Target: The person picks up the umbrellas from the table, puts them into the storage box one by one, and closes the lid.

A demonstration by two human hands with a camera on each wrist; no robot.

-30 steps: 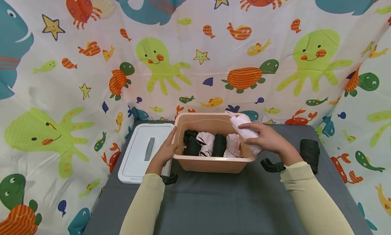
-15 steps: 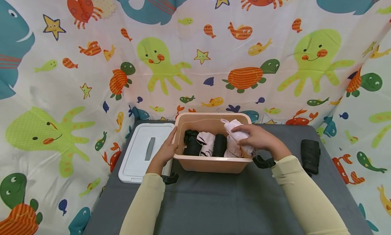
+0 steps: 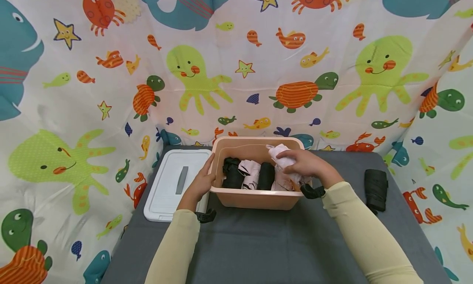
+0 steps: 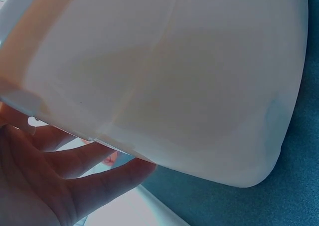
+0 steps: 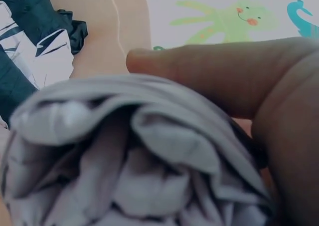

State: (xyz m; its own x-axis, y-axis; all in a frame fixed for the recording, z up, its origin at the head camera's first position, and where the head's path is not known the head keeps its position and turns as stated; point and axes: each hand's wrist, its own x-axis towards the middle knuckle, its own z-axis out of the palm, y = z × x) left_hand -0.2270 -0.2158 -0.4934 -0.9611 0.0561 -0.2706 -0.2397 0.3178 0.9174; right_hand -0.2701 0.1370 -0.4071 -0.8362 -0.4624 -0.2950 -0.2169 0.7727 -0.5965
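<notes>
My right hand (image 3: 304, 164) grips a pale pink rolled cloth bundle (image 3: 279, 153) at the right end of the pink bin (image 3: 255, 200). The bundle is tilted, its far end over the bin's inside. In the right wrist view, the roll's folded end (image 5: 154, 171) fills the foreground, with the thumb (image 5: 184, 69) along its top. My left hand (image 3: 201, 183) rests on the bin's left side with fairly straight fingers (image 4: 109, 183) touching the rim. Inside stand black rolls (image 3: 266, 176) and pink rolls (image 3: 249, 174) side by side. The held roll's lower end is partly hidden.
A white lid (image 3: 166, 193) with a grey handle lies left of the bin on the grey-covered table (image 3: 251, 247). Another black roll (image 3: 376, 189) lies at the right. A curtain (image 3: 236, 99) with sea-animal prints hangs behind and along both sides.
My right hand has moved left and slightly down with the pink roll, from beyond the bin's right rim to over its right end. The left hand stays put.
</notes>
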